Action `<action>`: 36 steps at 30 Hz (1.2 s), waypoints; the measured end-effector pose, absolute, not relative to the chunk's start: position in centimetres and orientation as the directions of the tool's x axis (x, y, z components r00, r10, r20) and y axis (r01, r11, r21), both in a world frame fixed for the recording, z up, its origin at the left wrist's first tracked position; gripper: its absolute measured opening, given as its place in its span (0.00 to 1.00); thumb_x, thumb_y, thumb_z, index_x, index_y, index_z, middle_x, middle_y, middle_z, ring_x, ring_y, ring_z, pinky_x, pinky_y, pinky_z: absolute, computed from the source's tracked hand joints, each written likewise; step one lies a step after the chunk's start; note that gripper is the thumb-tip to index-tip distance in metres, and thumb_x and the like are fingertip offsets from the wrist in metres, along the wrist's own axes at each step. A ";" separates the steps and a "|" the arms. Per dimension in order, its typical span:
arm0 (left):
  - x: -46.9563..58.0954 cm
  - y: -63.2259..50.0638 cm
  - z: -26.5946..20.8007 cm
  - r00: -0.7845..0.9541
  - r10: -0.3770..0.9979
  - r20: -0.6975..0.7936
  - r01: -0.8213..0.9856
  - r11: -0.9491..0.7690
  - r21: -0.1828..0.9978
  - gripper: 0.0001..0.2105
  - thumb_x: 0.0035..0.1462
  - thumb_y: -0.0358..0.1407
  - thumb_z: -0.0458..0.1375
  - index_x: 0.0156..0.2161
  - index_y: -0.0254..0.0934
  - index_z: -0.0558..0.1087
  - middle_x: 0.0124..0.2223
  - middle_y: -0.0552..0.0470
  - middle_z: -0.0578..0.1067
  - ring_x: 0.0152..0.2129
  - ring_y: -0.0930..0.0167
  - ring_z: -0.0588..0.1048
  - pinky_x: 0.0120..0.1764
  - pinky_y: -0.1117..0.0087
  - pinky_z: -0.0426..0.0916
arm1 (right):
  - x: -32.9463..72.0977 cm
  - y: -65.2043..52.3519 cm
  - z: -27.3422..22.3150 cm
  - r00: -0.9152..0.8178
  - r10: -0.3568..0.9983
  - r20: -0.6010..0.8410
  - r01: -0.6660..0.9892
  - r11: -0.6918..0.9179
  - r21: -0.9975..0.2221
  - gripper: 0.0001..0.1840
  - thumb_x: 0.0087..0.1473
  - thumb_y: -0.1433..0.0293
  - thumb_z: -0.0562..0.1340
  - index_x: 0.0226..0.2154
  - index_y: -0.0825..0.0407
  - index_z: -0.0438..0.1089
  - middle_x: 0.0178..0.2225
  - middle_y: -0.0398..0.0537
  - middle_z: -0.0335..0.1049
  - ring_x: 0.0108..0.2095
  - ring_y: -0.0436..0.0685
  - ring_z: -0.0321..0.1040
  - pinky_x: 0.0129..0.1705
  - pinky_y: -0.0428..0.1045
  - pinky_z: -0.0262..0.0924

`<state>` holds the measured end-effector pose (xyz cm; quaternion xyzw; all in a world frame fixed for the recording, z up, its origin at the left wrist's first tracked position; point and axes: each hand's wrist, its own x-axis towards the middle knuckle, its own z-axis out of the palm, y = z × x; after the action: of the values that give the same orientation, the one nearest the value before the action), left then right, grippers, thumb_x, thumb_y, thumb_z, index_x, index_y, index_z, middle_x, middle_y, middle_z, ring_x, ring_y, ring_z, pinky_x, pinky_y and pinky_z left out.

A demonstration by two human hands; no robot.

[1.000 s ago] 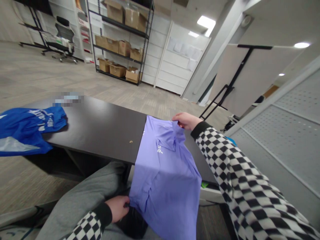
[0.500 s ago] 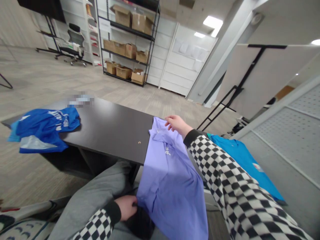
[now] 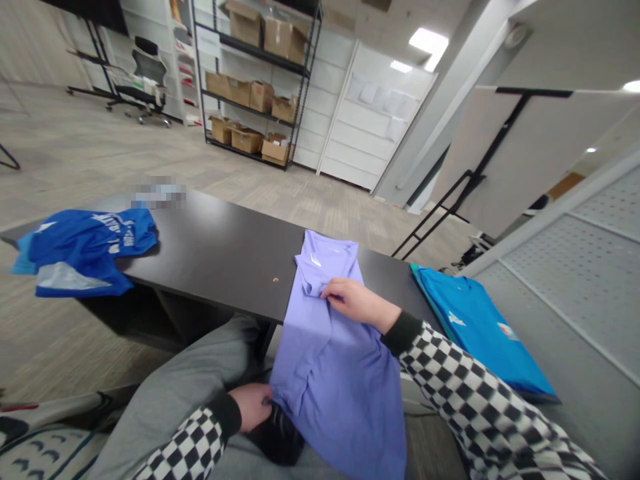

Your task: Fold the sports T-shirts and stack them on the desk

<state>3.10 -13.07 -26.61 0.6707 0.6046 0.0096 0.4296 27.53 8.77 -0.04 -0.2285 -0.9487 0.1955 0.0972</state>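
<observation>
A lavender T-shirt lies lengthwise over the dark table's edge, its collar end on the tabletop and its lower part hanging towards my lap. One sleeve is turned across the upper part. My right hand has thumb and fingers closed at the hem of that sleeve. Lower down, my left hand is closed at the shirt's left edge; its fingertips are partly hidden. Just below that hand is a black object whose kind I cannot make out.
A crumpled blue jersey overhangs the left end of the table. Folded blue shirts lie stacked at the right, beside a grey perforated panel. Shelving with cardboard boxes stands across the floor.
My right hand has come down from near the collar to the sleeve hem and closed there. The sleeve now lies flatter across the shirt. My left hand stays at the shirt's edge.
</observation>
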 end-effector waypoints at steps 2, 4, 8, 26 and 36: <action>3.0 -13.2 -26.3 0.259 0.813 -0.521 0.797 0.125 0.591 0.13 0.59 0.40 0.62 0.46 0.43 0.85 0.45 0.46 0.87 0.46 0.57 0.84 0.50 0.62 0.75 | 28.2 8.4 0.2 -0.866 0.489 0.101 0.388 0.787 -0.480 0.13 0.70 0.72 0.64 0.49 0.49 0.84 0.49 0.53 0.85 0.49 0.61 0.81 0.58 0.55 0.72; 3.0 -13.4 -25.8 0.270 0.780 -0.564 0.787 0.159 0.596 0.10 0.58 0.40 0.62 0.40 0.43 0.84 0.36 0.48 0.85 0.38 0.58 0.84 0.44 0.62 0.74 | 29.2 8.4 0.5 -0.802 0.581 0.138 0.443 0.734 -0.515 0.13 0.72 0.66 0.64 0.51 0.49 0.84 0.49 0.53 0.85 0.49 0.61 0.81 0.56 0.54 0.72; 3.4 -13.7 -24.4 0.349 0.725 -0.594 0.732 0.185 0.656 0.09 0.58 0.42 0.61 0.36 0.41 0.81 0.28 0.51 0.80 0.27 0.63 0.78 0.35 0.64 0.70 | 32.3 9.3 0.7 -0.561 0.802 0.206 0.666 0.584 -0.464 0.14 0.70 0.67 0.63 0.51 0.50 0.84 0.50 0.54 0.86 0.48 0.61 0.80 0.56 0.53 0.71; 13.1 -3.3 -3.4 0.455 0.729 0.511 0.414 -0.682 0.603 0.18 0.72 0.28 0.54 0.59 0.39 0.80 0.59 0.42 0.82 0.59 0.60 0.79 0.66 0.57 0.71 | 46.1 -9.9 -7.9 -0.031 0.983 -0.179 0.727 -0.101 -0.679 0.26 0.64 0.42 0.64 0.40 0.46 0.81 0.44 0.56 0.86 0.45 0.70 0.82 0.49 0.59 0.73; 14.4 8.2 -4.5 0.452 0.882 0.132 0.831 -0.470 0.297 0.18 0.71 0.30 0.59 0.61 0.32 0.81 0.56 0.36 0.84 0.53 0.57 0.81 0.59 0.57 0.72 | 44.8 -15.7 -13.2 -0.126 0.936 -0.328 0.262 -0.288 -0.921 0.19 0.54 0.54 0.75 0.38 0.49 0.75 0.39 0.47 0.80 0.38 0.61 0.75 0.44 0.54 0.71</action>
<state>14.45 8.16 -4.45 0.8466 0.5061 0.1345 0.0948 44.78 -15.74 -13.22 -0.5856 -0.5116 0.5487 0.3071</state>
